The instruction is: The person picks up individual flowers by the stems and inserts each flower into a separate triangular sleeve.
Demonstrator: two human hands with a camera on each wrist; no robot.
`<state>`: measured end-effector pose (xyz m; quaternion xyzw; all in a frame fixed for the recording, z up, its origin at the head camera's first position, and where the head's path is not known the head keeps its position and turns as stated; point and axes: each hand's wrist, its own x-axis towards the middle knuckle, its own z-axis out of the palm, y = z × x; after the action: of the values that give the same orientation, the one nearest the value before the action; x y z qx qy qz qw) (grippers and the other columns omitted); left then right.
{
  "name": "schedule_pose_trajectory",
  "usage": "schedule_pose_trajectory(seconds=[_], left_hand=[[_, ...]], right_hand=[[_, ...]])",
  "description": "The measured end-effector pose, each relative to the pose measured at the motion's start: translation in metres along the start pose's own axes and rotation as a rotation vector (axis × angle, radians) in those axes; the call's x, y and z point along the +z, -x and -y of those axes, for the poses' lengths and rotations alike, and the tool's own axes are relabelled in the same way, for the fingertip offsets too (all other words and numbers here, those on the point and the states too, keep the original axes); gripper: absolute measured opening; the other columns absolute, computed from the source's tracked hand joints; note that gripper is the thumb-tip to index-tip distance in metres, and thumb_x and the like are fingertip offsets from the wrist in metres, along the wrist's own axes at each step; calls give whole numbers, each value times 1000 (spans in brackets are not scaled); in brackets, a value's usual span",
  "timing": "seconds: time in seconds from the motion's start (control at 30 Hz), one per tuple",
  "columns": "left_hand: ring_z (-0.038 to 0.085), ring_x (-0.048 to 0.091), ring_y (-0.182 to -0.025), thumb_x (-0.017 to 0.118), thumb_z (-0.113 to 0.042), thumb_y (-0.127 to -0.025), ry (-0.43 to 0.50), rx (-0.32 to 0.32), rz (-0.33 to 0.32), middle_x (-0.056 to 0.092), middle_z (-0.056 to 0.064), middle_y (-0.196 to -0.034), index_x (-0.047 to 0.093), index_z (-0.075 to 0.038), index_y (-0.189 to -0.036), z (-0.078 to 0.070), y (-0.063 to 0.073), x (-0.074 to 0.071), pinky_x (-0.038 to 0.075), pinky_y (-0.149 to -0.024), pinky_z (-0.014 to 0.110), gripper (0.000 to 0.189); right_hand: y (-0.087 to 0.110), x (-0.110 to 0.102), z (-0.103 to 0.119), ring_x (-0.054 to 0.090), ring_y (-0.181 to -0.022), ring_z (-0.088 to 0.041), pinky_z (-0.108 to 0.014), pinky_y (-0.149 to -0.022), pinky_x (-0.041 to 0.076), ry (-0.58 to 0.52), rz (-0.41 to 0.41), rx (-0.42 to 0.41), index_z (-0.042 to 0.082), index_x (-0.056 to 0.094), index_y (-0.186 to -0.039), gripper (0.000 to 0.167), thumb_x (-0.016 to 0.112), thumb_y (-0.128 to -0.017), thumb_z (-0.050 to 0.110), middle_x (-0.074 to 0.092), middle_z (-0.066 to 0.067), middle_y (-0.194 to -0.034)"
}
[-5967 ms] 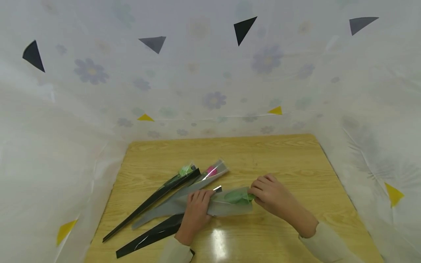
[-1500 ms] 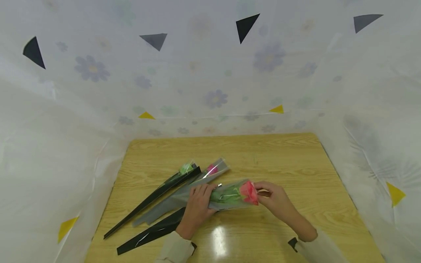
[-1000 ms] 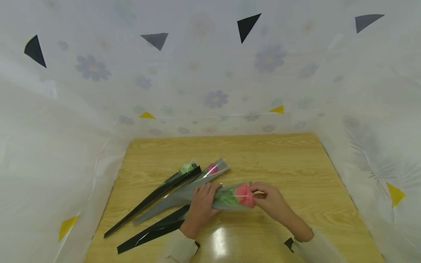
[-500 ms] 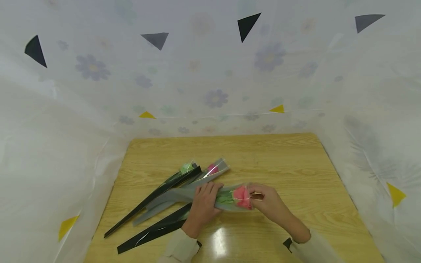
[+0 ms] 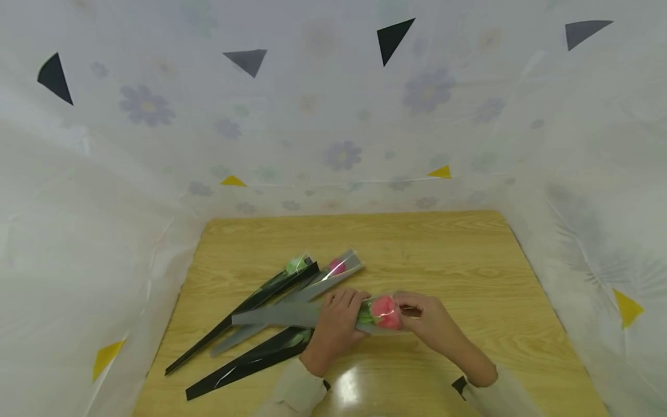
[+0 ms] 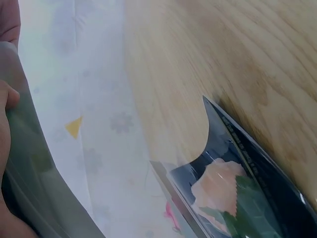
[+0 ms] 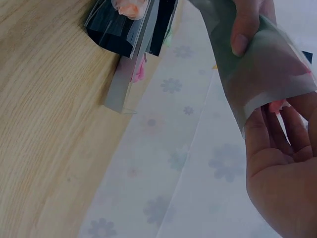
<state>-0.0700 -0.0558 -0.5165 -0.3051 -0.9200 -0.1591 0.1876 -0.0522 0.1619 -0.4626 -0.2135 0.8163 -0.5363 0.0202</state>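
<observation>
A pink rose (image 5: 385, 313) with green leaves lies inside a grey, see-through flower sleeve (image 5: 276, 314), its head at the wide mouth. My left hand (image 5: 339, 324) grips the sleeve around its middle, just below the bloom. At the mouth, my right hand (image 5: 429, 324) holds the rim with curled fingers, close against the petals. The right wrist view shows the left thumb (image 7: 240, 34) pressed on the sleeve and red petals (image 7: 276, 106) between the right fingers. The sleeve's narrow end points left, over the other wrapped flowers.
To the left lie a black sleeve (image 5: 250, 304) with a pale green bloom (image 5: 297, 264) and a grey sleeve with a magenta bloom (image 5: 337, 266). Nearer is another black sleeve (image 5: 245, 365) with a peach rose (image 6: 218, 188). White sheeting (image 5: 339, 116) surrounds the wooden table (image 5: 443, 249).
Six seconds ago only green showed at the mouth; later the rose head stood there, and now it sits further inside. My left hand has shifted right along the sleeve; the right stays at the rim.
</observation>
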Motion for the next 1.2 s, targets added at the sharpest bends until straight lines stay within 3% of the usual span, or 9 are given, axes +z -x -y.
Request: schedule_pose_trajectory(seconds=[0.2, 0.53, 0.63, 0.73, 0.83, 0.93, 1.07, 1.13, 1.2], left_hand=[[15, 50, -95, 78, -51, -63, 1, 54, -12, 54, -4, -101, 52, -17, -117, -7, -7, 3, 38, -81, 35, 68], [14, 50, -93, 77, -54, -61, -1, 68, 33, 53, -6, -100, 51, -18, -119, -14, -10, 7, 37, -79, 34, 73], [14, 49, -95, 77, -55, -62, 3, 47, 56, 53, -6, -102, 51, -19, -119, -14, -9, 8, 36, -78, 34, 73], [15, 49, -97, 77, -51, -65, 15, -3, 101, 53, -5, -105, 51, -19, -121, -13, -6, 10, 36, -80, 36, 69], [17, 47, -101, 78, -43, -67, -2, -53, 167, 51, -4, -109, 48, -19, -124, -10, -4, 13, 36, -84, 38, 69], [18, 46, -102, 79, -39, -67, -50, -69, 203, 51, -2, -111, 46, -19, -127, -8, -4, 16, 36, -85, 39, 71], [18, 47, -103, 78, -49, -65, -108, -53, 201, 51, -3, -111, 46, -20, -128, -11, -5, 23, 36, -84, 39, 76], [17, 47, -102, 75, -57, -64, -134, -41, 203, 51, -4, -110, 47, -19, -126, -13, -5, 28, 36, -84, 38, 77], [16, 46, -101, 73, -60, -63, -149, -32, 209, 51, -5, -109, 48, -20, -125, -15, -4, 30, 36, -84, 37, 78]], right_hand=[[2, -4, -3, 62, -95, -14, -25, -71, 52, 27, 38, -14, 6, 69, -109, 25, 66, -84, 9, 66, -7, -110], [2, -11, -10, 58, -73, -6, -25, -62, 50, 85, 112, -34, 10, 69, -109, 24, 65, -86, 14, 68, -2, -103], [4, -17, -7, 61, -80, -10, -24, -67, 51, 107, 138, 1, 10, 68, -112, 25, 62, -88, 14, 67, -4, -106], [7, -25, -4, 64, -91, -13, -24, -73, 51, 155, 48, 35, 9, 68, -110, 23, 61, -89, 12, 67, -3, -105], [8, -31, -1, 63, -89, -9, -24, -71, 51, 273, -132, 17, 13, 68, -108, 20, 60, -90, 13, 67, 5, -101], [6, -28, 3, 60, -95, -11, -31, -77, 50, 425, -206, -115, 14, 65, -112, 26, 64, -86, 11, 64, 6, -106], [4, -10, 2, 50, -113, -23, -48, -90, 39, 657, -59, -268, 12, 57, -126, 51, 71, -80, 28, 58, -1, -120], [5, 0, -2, 45, -119, -29, -53, -93, 33, 765, 37, -281, 11, 51, -133, 67, 72, -76, 39, 54, -5, -127], [7, 8, -7, 41, -122, -33, -57, -95, 28, 866, 98, -238, 13, 47, -137, 78, 73, -72, 47, 52, -7, -131]])
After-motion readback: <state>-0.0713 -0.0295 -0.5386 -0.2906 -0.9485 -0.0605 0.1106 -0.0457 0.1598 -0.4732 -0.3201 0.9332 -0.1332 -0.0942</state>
